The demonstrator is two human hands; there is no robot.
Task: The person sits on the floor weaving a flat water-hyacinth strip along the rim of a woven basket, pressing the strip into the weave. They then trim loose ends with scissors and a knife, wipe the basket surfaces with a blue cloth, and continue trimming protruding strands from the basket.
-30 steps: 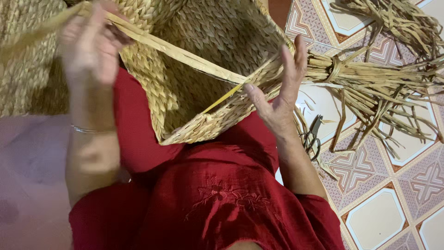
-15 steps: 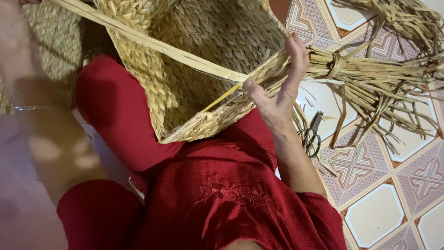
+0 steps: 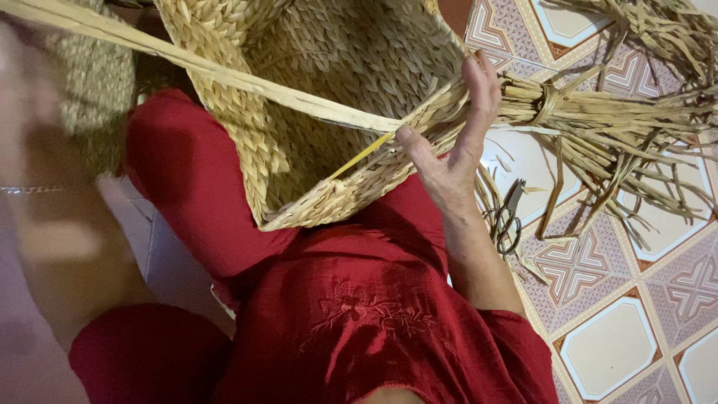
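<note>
The basket point(image 3: 344, 97) is looking mostly woven; only its rim is getting finished. The right hand point(image 3: 452, 142) is pinching the rim at three o'clock, while the blurred left hand point(image 3: 30, 67), at nine o'clock, is seemingly pulling the strand point(image 3: 224, 75) taut.

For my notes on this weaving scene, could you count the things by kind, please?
Woven basket: 1
Long flat strand being pulled: 1
Tied bundle of dried stalks: 1
Scissors on the tiled floor: 1
Hands: 2, right hand and blurred left hand
Total: 6
</note>
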